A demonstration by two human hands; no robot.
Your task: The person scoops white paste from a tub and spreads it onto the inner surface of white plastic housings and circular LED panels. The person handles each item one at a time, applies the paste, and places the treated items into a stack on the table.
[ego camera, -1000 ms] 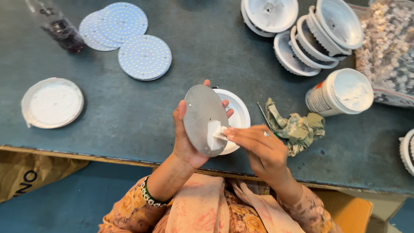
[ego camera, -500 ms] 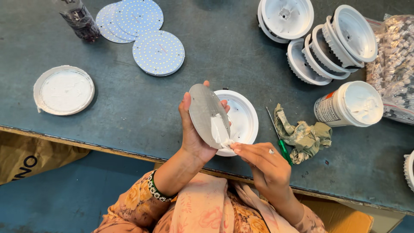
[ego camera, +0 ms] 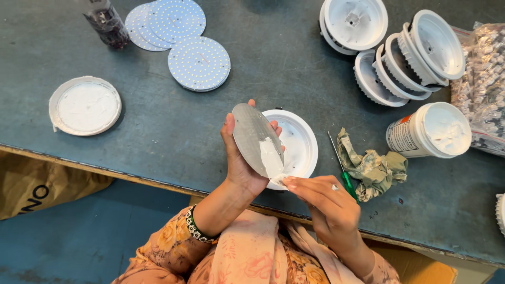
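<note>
My left hand [ego camera: 239,158] holds a round grey metal disc [ego camera: 251,135] upright by its edge, its back facing me. A smear of white paste [ego camera: 270,155] covers the lower part of the disc. My right hand [ego camera: 323,202] touches the bottom of that smear with its fingertips; the fingers are extended and coated white. Directly behind the disc lies a white round lamp housing [ego camera: 300,142] on the dark table [ego camera: 158,126].
Several round LED boards [ego camera: 199,63] lie at the back left beside a dark bottle [ego camera: 108,23]. A white lid of paste [ego camera: 85,106] sits left. Stacked white housings [ego camera: 400,58], an open paste tub [ego camera: 431,131], a crumpled rag [ego camera: 371,165], a green screwdriver [ego camera: 344,176] and a bag of parts [ego camera: 484,84] are at right.
My right fingers have slid down the disc from its middle to its lower edge, spreading the white paste. The disc has tilted slightly in my left hand.
</note>
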